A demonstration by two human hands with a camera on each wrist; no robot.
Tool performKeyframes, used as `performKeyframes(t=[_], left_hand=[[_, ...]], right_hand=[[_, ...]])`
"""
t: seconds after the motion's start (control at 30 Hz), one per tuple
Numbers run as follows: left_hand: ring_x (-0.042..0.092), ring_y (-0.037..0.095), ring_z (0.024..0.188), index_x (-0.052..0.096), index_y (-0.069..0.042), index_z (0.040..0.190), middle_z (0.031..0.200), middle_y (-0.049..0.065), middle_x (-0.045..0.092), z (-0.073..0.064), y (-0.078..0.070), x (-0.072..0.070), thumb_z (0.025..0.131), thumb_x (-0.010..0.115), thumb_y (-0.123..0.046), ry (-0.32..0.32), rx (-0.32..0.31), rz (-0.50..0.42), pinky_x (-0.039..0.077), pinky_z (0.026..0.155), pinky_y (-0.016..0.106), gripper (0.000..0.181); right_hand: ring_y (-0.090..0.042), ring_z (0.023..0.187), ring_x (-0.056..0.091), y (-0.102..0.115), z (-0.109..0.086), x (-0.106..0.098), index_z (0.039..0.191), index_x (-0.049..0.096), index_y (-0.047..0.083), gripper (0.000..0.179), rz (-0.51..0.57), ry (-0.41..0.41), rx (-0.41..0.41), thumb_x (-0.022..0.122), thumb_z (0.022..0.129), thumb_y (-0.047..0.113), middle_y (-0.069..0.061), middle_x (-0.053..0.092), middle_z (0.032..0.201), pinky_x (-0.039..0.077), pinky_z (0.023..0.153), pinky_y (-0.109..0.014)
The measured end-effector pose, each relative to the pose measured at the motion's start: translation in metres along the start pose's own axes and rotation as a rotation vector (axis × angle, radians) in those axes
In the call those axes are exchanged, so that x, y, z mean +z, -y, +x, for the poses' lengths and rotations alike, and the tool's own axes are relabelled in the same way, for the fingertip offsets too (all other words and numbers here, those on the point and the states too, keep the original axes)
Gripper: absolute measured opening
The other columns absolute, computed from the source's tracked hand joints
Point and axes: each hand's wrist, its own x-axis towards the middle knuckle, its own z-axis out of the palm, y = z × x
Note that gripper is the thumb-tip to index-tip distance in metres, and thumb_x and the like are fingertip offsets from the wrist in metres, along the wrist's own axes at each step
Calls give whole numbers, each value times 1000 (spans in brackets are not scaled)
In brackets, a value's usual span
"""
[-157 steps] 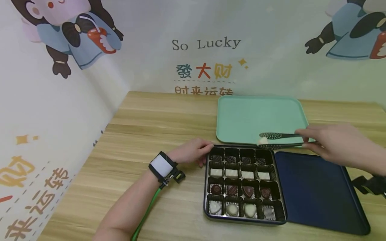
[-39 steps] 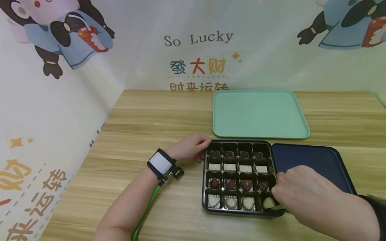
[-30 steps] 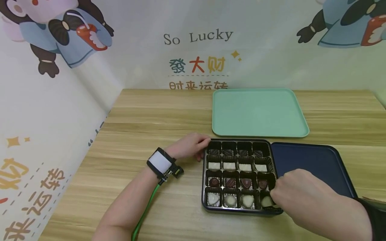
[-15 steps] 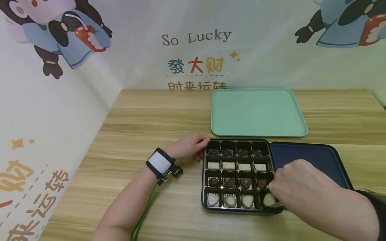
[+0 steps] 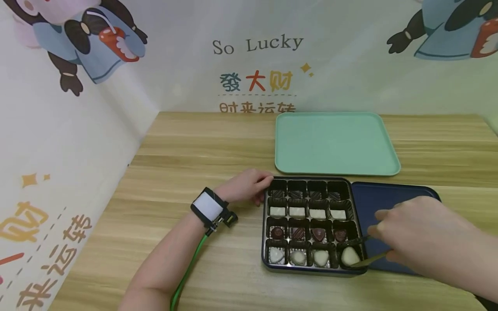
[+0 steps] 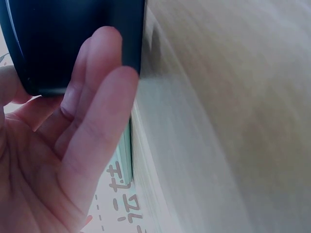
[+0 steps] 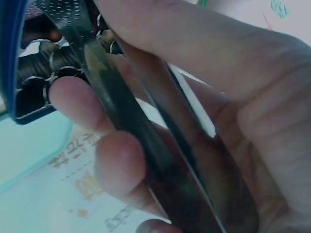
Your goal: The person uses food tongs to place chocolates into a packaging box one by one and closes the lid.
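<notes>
A dark-blue box of chocolates [image 5: 314, 225] sits on the table, its compartments holding striped dark, white rectangular, reddish-brown and cream pieces. My left hand [image 5: 245, 185] touches its far left corner. In the left wrist view, two fingers [image 6: 104, 116] extend, relaxed, alongside the box wall. My right hand [image 5: 420, 235] holds black tongs [image 5: 372, 259] over the near right corner. Their arms stand apart, either side of a cream-white chocolate [image 5: 350, 256] in the last compartment. The right wrist view shows the tongs [image 7: 129, 116] between thumb and fingers, perforated tip [image 7: 63, 12] near the box.
To the right of the box lies a dark-blue lid [image 5: 383, 207], partly under my right hand. A mint-green tray [image 5: 336, 144] lies behind the box. Printed cloth [image 5: 256, 56] hangs at the table's back and left side. A green cable [image 5: 190, 268] runs along my left forearm.
The white chocolate, gripped by the tongs near the tray at first, now lies in the near right compartment. Since half a second ago, the tongs have spread and my right hand has shifted right.
</notes>
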Motion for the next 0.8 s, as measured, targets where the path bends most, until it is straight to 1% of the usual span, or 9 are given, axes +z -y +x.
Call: performKeyframes(t=[0.07, 0.1, 0.17, 0.27, 0.33, 0.4, 0.5, 0.73, 0.8], left_hand=[[62, 20, 55, 51, -7, 79, 66, 7, 59, 1, -2, 0, 107, 37, -19, 5, 0, -6, 56, 56, 29, 33], [62, 20, 55, 51, -7, 79, 66, 7, 59, 1, -2, 0, 107, 37, -19, 6, -1, -7, 56, 56, 29, 34], [62, 20, 56, 50, -7, 78, 66, 8, 59, 1, -3, 0, 107, 37, -19, 8, -4, -10, 56, 56, 29, 34], [62, 20, 56, 49, -7, 77, 67, 8, 58, 1, -2, 0, 107, 38, -19, 5, -6, -10, 56, 55, 29, 34], [62, 20, 56, 48, -8, 76, 67, 8, 58, 1, -1, 1, 107, 38, -19, 2, -6, -16, 56, 55, 30, 34], [63, 21, 56, 48, -8, 76, 67, 8, 59, 0, 0, 1, 107, 38, -18, 0, -6, -19, 56, 55, 30, 34], [63, 21, 57, 49, -7, 77, 67, 8, 59, -1, 1, 2, 107, 38, -18, 2, -7, -22, 57, 55, 30, 33], [63, 21, 57, 50, -7, 79, 68, 8, 59, 1, 1, 1, 107, 39, -19, 2, -5, -22, 57, 55, 30, 33], [63, 21, 57, 49, -7, 78, 68, 9, 59, 1, 1, 1, 107, 39, -19, 5, -6, -27, 57, 55, 30, 33]], right_hand=[[-1, 44, 40, -4, -5, 2, 86, 72, 29, 30, 50, 19, 29, 88, 63, 42, 15, 55, 73, 38, 39, -25], [-1, 44, 39, -5, -7, 3, 88, 73, 29, 31, 66, 20, 41, 88, 64, 42, 14, 56, 74, 37, 39, -25], [0, 44, 39, -6, -10, 5, 90, 73, 29, 32, 86, 13, 55, 87, 65, 42, 14, 59, 76, 36, 38, -24], [1, 44, 37, -5, -13, 7, 89, 73, 28, 32, 91, -34, 53, 88, 64, 42, 15, 55, 73, 34, 37, -24], [1, 43, 35, -5, -14, 8, 88, 73, 28, 32, 80, -60, 51, 88, 64, 41, 13, 56, 74, 33, 37, -24], [0, 43, 34, -3, -14, 9, 88, 73, 27, 32, 73, -83, 54, 88, 63, 41, 13, 54, 73, 32, 37, -24], [0, 42, 35, 0, -16, 10, 88, 74, 27, 34, 55, -101, 69, 88, 62, 43, 6, 62, 81, 32, 36, -24], [-2, 41, 31, 0, -21, 16, 88, 73, 29, 36, 8, -104, 91, 87, 60, 47, 9, 51, 71, 30, 35, -25], [-2, 41, 32, 0, -21, 16, 87, 73, 29, 36, 6, -106, 88, 88, 60, 47, 8, 55, 74, 30, 35, -25]])
